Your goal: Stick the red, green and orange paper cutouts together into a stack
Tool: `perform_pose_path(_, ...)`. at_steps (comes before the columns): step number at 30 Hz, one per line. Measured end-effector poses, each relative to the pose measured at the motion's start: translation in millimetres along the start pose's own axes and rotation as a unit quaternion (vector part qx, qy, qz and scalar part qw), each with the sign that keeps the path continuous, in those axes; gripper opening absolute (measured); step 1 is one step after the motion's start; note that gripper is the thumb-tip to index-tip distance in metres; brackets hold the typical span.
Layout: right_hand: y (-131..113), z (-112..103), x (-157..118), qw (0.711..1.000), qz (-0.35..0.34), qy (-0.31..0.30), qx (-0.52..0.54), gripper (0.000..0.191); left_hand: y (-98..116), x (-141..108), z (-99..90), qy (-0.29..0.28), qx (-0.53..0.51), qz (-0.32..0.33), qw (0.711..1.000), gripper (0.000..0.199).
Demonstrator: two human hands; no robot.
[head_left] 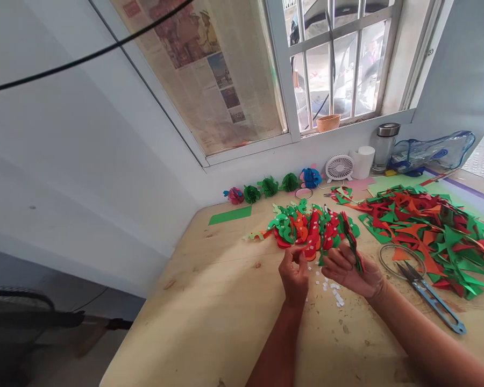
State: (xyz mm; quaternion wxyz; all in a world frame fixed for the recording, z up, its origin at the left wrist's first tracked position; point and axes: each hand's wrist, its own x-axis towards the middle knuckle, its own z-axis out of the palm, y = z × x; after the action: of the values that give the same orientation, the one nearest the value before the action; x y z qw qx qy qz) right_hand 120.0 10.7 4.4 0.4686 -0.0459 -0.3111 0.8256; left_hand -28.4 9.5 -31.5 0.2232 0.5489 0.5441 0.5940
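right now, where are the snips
In the head view, the snips lie on the table right of the right hand, below the scraps, blades overlapping the large ring.

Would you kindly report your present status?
Right hand gripping paper stack. Left hand at red cutouts, hold unclear. Snips lie apart from both hands.

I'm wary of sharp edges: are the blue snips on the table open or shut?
Open: the blue snips lie with their blades apart, a gap showing between the tips.
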Motion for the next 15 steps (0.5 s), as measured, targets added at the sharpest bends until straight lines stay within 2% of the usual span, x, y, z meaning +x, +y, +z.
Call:
perform_pose_path(5,-0.4,-0.4,0.4,1.0,-0.004,-0.006,-0.006,0.045,0.9,-0.1,-0.4,-0.002,0.0,0.002,1.0,0.016)
perform_pose_path(11,-0.8,1.5,0.6,1.0,-0.004,-0.015,0.007,0.032,0.2,-0.4,-0.1,-0.006,0.022,0.018,1.0,0.015)
perform_pose_path(15,0.2,0.4,4.5,0.998,0.011,0.031,-0.046,0.022,-7.7,2.2,2.0,0.008,0.051,0.018,0.998,0.013)
